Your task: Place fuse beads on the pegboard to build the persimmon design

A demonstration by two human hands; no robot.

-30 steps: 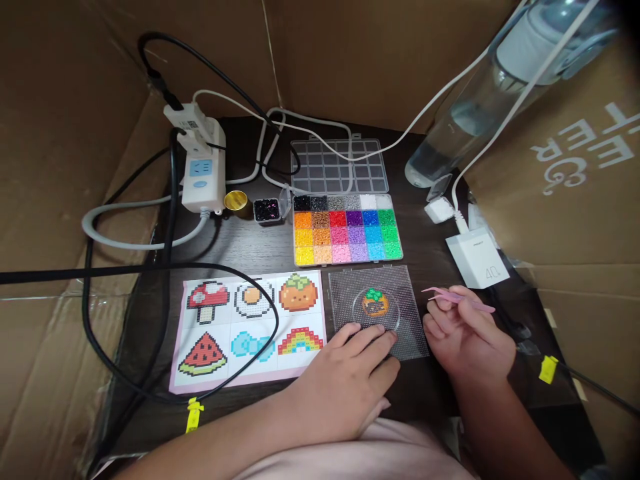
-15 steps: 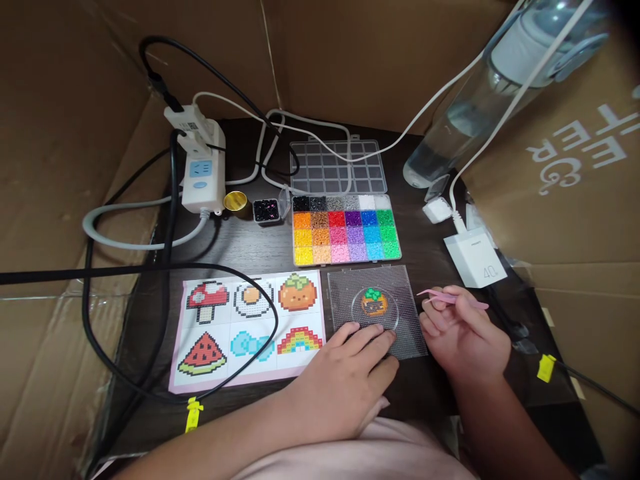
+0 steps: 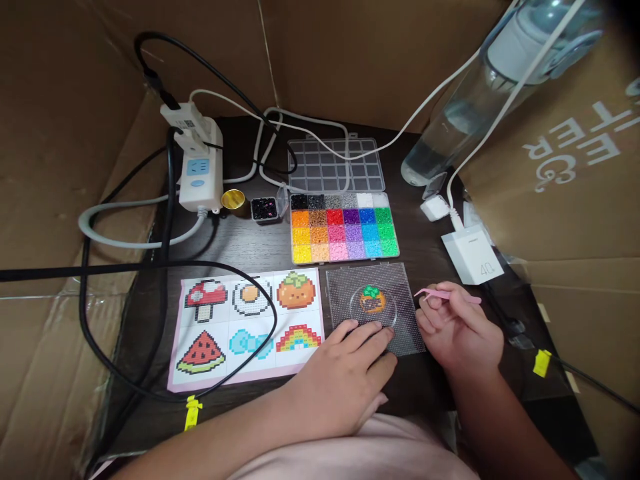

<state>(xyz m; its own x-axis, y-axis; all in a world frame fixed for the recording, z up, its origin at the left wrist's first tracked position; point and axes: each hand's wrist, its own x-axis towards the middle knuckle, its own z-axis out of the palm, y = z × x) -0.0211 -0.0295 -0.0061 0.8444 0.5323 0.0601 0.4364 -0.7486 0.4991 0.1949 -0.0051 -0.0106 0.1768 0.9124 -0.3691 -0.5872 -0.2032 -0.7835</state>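
Observation:
Pink tweezers are held between the thumb and fingers of my right hand, just off the right edge of a clear pegboard. Their thin tips point left toward the board. My left hand lies flat, palm down, its fingertips on the board's front part. On the board, a clear round piece surrounds a small persimmon shape made of beads, orange with green leaves and a dark gap in its middle. Behind the board is a sorting box of coloured beads.
A pattern sheet with several pixel pictures lies left, crossed by a black cable. Farther back are a small box of black beads, a gold lid and a power strip. A charger and water bottle stand right.
My right hand with the tweezers has shifted slightly left, and the tweezer tips look closer together. My left hand stays on the board. The whole view has moved a little.

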